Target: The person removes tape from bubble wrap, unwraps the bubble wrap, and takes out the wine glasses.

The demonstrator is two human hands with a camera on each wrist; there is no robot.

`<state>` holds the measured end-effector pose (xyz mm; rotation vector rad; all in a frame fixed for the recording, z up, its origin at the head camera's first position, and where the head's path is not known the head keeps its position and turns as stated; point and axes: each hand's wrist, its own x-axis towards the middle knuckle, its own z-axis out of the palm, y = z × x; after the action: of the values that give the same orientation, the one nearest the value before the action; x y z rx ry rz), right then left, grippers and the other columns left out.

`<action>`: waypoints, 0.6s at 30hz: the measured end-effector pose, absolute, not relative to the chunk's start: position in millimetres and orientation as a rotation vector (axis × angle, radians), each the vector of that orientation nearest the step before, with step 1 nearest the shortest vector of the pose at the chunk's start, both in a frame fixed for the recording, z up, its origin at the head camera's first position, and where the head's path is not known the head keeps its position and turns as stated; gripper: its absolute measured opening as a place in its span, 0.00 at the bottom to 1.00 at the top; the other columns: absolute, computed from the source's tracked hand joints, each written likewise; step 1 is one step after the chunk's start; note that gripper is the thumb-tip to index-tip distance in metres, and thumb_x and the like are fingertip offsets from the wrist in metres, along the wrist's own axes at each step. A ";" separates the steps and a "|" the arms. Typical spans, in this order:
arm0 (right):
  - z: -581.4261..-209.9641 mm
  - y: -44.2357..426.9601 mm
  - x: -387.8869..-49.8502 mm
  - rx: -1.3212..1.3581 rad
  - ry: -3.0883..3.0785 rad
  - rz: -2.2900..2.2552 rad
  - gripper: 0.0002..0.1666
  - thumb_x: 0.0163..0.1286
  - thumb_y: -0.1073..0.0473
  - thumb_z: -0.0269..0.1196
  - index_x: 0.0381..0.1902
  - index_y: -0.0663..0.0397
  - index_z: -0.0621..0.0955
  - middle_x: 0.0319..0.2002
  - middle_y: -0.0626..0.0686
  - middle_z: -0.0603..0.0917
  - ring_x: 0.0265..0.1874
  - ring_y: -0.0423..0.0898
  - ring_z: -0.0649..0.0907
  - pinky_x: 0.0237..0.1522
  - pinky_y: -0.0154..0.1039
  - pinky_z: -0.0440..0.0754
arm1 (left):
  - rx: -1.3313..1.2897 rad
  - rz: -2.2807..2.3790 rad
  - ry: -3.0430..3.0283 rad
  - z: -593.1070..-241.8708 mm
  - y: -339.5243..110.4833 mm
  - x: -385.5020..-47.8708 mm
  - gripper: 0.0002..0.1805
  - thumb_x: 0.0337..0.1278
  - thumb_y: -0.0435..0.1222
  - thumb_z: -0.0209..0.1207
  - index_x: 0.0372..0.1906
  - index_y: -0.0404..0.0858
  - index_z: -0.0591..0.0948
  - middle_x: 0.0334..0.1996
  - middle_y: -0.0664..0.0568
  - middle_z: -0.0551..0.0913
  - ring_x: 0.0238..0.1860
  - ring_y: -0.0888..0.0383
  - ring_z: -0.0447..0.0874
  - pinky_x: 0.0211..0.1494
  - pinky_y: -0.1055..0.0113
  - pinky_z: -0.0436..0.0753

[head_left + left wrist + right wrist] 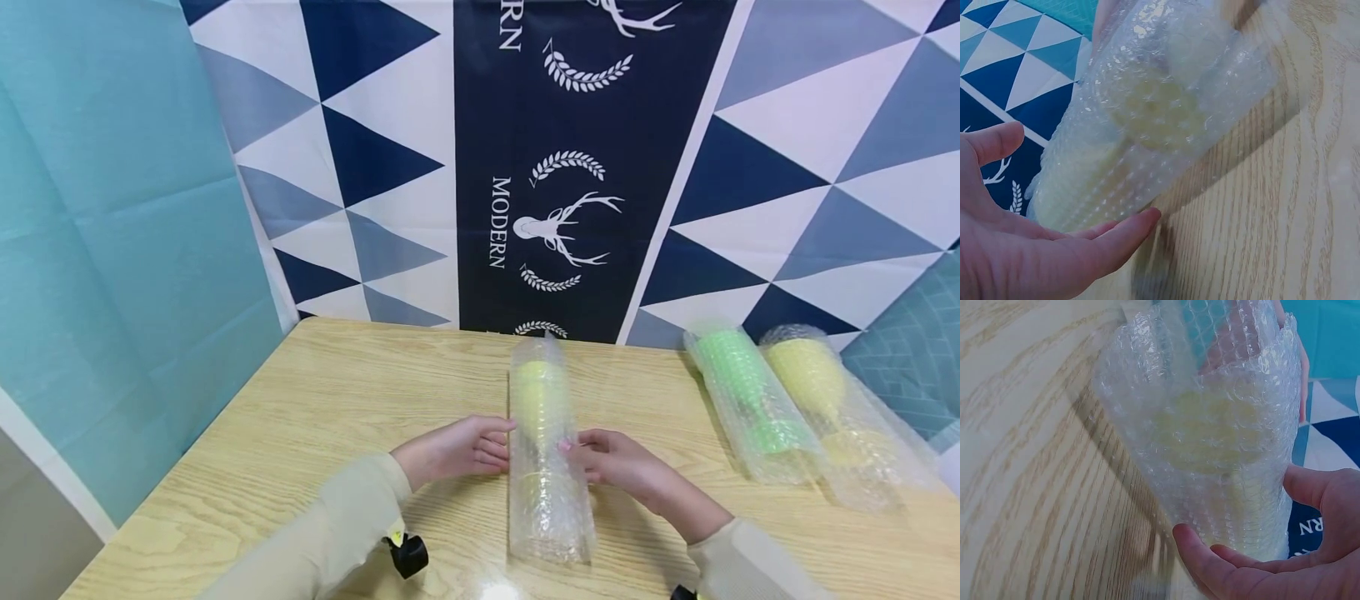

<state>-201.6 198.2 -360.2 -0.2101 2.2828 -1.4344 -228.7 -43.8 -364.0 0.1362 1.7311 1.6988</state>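
A bubble-wrapped package (547, 508) lies lengthwise on the wooden table between both hands. Through the clear wrap shows a pale yellow goblet-like shape, wide at the far end, with a narrow middle and a round base (1207, 431). At its left side is my left hand (472, 448), fingers extended; in the left wrist view the thumb stands apart from the wrap and the fingertips (1144, 219) reach its side. On the other side my right hand (618, 465) touches the wrap with its thumb, its fingers fairly straight along the edge. The wrap partly blurs the contents.
To the right lie two more bubble-wrapped packages, one with a green goblet-like shape (742, 375), one with a yellow shape (810, 379). The wooden table (315, 383) meets a patterned cloth (390, 167) at the back and a teal cloth (127, 208) at left.
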 end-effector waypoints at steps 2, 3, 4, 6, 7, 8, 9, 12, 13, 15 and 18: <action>-360.1 196.3 -201.0 -0.200 2.282 -1.434 0.40 0.71 0.47 0.57 0.62 0.79 0.64 0.54 0.69 0.79 0.47 0.49 0.84 0.54 0.46 0.81 | 0.134 1.696 1.735 -365.1 -41.9 -228.3 0.35 0.66 0.46 0.49 0.64 0.19 0.63 0.58 0.27 0.72 0.62 0.37 0.73 0.73 0.49 0.67; -360.1 195.2 -200.6 -0.194 2.281 -1.431 0.40 0.71 0.47 0.57 0.62 0.79 0.63 0.54 0.69 0.79 0.46 0.50 0.84 0.54 0.46 0.81 | 0.135 1.694 1.736 -365.2 -40.9 -228.1 0.34 0.66 0.46 0.49 0.63 0.19 0.63 0.58 0.27 0.72 0.62 0.37 0.73 0.72 0.49 0.67; -360.1 194.1 -200.4 -0.187 2.280 -1.428 0.40 0.71 0.47 0.57 0.63 0.79 0.63 0.54 0.69 0.79 0.46 0.50 0.85 0.54 0.47 0.81 | 0.137 1.691 1.737 -365.6 -40.0 -227.9 0.34 0.66 0.46 0.50 0.63 0.20 0.64 0.57 0.27 0.73 0.62 0.38 0.74 0.72 0.50 0.68; -359.7 192.4 -199.7 -0.164 2.290 -1.412 0.41 0.71 0.46 0.57 0.63 0.79 0.63 0.55 0.70 0.78 0.46 0.51 0.85 0.55 0.49 0.80 | 0.128 1.689 1.738 -365.8 -38.6 -227.6 0.33 0.66 0.46 0.51 0.62 0.21 0.65 0.57 0.28 0.73 0.60 0.40 0.75 0.71 0.50 0.69; -359.4 191.5 -199.3 -0.156 2.296 -1.402 0.42 0.71 0.46 0.57 0.64 0.79 0.62 0.56 0.70 0.78 0.46 0.52 0.85 0.56 0.50 0.80 | 0.124 1.689 1.737 -365.8 -38.0 -227.6 0.33 0.65 0.46 0.51 0.62 0.22 0.65 0.57 0.29 0.74 0.60 0.41 0.76 0.70 0.51 0.70; -358.9 190.6 -198.8 -0.147 2.303 -1.390 0.42 0.71 0.45 0.57 0.64 0.78 0.62 0.56 0.71 0.77 0.47 0.53 0.85 0.56 0.51 0.79 | 0.124 1.687 1.738 -365.8 -37.6 -227.2 0.32 0.65 0.46 0.51 0.62 0.23 0.66 0.56 0.30 0.75 0.58 0.43 0.78 0.69 0.51 0.72; -358.4 189.7 -198.3 -0.140 2.308 -1.382 0.43 0.71 0.45 0.56 0.64 0.78 0.62 0.57 0.71 0.77 0.48 0.54 0.84 0.57 0.51 0.79 | 0.126 1.687 1.740 -365.8 -37.4 -226.8 0.31 0.66 0.46 0.51 0.62 0.24 0.67 0.56 0.30 0.76 0.56 0.45 0.79 0.68 0.52 0.73; -357.5 187.6 -196.8 -0.131 2.329 -1.369 0.44 0.70 0.44 0.57 0.64 0.79 0.61 0.57 0.71 0.76 0.50 0.55 0.84 0.57 0.52 0.79 | 0.135 1.680 1.752 -366.0 -37.0 -226.1 0.28 0.66 0.45 0.51 0.60 0.27 0.69 0.53 0.34 0.80 0.49 0.53 0.83 0.65 0.55 0.76; -357.5 186.9 -196.4 -0.134 2.331 -1.372 0.44 0.70 0.44 0.57 0.64 0.79 0.62 0.56 0.71 0.77 0.50 0.54 0.83 0.56 0.51 0.80 | 0.139 1.677 1.756 -365.8 -36.9 -225.9 0.27 0.66 0.45 0.51 0.60 0.28 0.70 0.52 0.35 0.81 0.46 0.56 0.84 0.64 0.56 0.77; -357.8 185.7 -195.4 -0.139 2.333 -1.383 0.43 0.70 0.44 0.57 0.63 0.79 0.62 0.55 0.70 0.78 0.49 0.54 0.84 0.56 0.50 0.80 | 0.150 1.668 1.771 -366.0 -36.9 -225.4 0.25 0.66 0.45 0.51 0.58 0.29 0.72 0.49 0.38 0.83 0.41 0.60 0.85 0.62 0.59 0.79; -358.9 183.8 -194.5 -0.146 2.335 -1.397 0.42 0.70 0.45 0.58 0.63 0.79 0.63 0.53 0.69 0.79 0.46 0.53 0.85 0.54 0.49 0.81 | 0.154 1.646 1.802 -366.4 -36.1 -225.1 0.24 0.66 0.46 0.52 0.55 0.30 0.74 0.45 0.40 0.86 0.36 0.63 0.85 0.57 0.62 0.82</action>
<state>-194.5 183.8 -358.9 -0.1460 2.3350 -1.3966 -225.1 -36.1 -366.4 0.1542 1.8024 1.6456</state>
